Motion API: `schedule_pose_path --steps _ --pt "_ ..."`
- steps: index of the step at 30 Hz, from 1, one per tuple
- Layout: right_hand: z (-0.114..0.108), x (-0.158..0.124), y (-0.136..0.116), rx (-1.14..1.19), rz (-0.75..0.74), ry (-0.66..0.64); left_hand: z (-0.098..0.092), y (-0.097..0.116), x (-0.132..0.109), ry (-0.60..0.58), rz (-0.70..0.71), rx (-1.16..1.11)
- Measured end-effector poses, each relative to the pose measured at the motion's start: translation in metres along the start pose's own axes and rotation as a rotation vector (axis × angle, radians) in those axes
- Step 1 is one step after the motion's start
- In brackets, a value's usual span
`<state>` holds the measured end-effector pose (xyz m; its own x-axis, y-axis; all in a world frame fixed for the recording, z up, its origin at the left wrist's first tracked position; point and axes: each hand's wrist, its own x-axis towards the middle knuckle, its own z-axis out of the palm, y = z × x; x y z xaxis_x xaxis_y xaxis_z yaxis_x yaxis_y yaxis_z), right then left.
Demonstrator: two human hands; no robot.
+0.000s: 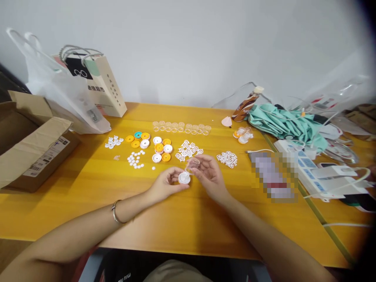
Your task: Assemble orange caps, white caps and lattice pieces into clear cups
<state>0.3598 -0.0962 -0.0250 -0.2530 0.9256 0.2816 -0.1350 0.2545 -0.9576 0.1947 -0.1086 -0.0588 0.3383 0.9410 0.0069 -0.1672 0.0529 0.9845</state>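
Near the middle of the table, my left hand (pixel 169 183) grips a round white piece (pixel 184 178) between thumb and fingers. Just right of it and slightly higher, my right hand (pixel 210 176) pinches a clear cup (pixel 192 164), close to the white piece; whether they touch is unclear. Beyond my hands lie white lacy pieces (pixel 188 150), and a second heap of them (pixel 227 159) is to the right. Orange and white round bases (pixel 159 148) stand left of these. A line of clear cups (pixel 174 127) runs along the back.
Small white discs (pixel 135 159) and white pieces (pixel 113 141) lie at left, near a cardboard box (pixel 49 156), plastic bag (pixel 67 94) and paper bag (pixel 102 86). A bottle (pixel 245 106), green cloth (pixel 282 121), blurred-out item (pixel 272 176) and power strip (pixel 305 168) are at right.
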Motion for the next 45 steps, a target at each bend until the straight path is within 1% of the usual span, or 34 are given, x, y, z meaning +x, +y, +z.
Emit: schedule_pose_path --steps 3,6,10,12,15,19,25,30,38,45 --pt "0.001 -0.002 0.005 0.023 -0.012 -0.005 -0.001 0.001 0.002 -0.016 -0.036 -0.088" --pt "0.003 -0.004 0.009 0.060 -0.042 -0.011 -0.001 0.004 0.004 -0.042 -0.018 -0.156" --pt "0.004 -0.007 0.016 0.079 -0.038 -0.031 -0.002 0.007 0.005 -0.061 -0.014 -0.175" --pt "0.004 -0.008 0.019 0.061 -0.052 -0.041 -0.002 0.006 0.004 -0.055 -0.011 -0.191" --pt "0.003 -0.008 0.020 0.030 -0.098 -0.066 -0.003 0.006 0.005 -0.034 0.032 -0.239" --pt "0.004 -0.008 0.019 0.039 -0.126 -0.084 -0.003 0.006 0.005 -0.028 0.067 -0.284" --pt "0.005 -0.009 0.013 0.071 -0.074 -0.076 -0.001 0.007 0.003 -0.006 0.123 -0.272" --pt "0.004 -0.010 0.011 0.082 -0.081 -0.106 0.002 0.008 0.001 -0.008 0.126 -0.244" --pt "0.006 -0.010 0.014 0.065 -0.056 -0.091 0.002 0.009 0.000 0.008 0.148 -0.222" --pt "0.002 -0.006 0.020 0.062 -0.040 -0.111 0.002 0.008 0.000 0.024 0.162 -0.203"
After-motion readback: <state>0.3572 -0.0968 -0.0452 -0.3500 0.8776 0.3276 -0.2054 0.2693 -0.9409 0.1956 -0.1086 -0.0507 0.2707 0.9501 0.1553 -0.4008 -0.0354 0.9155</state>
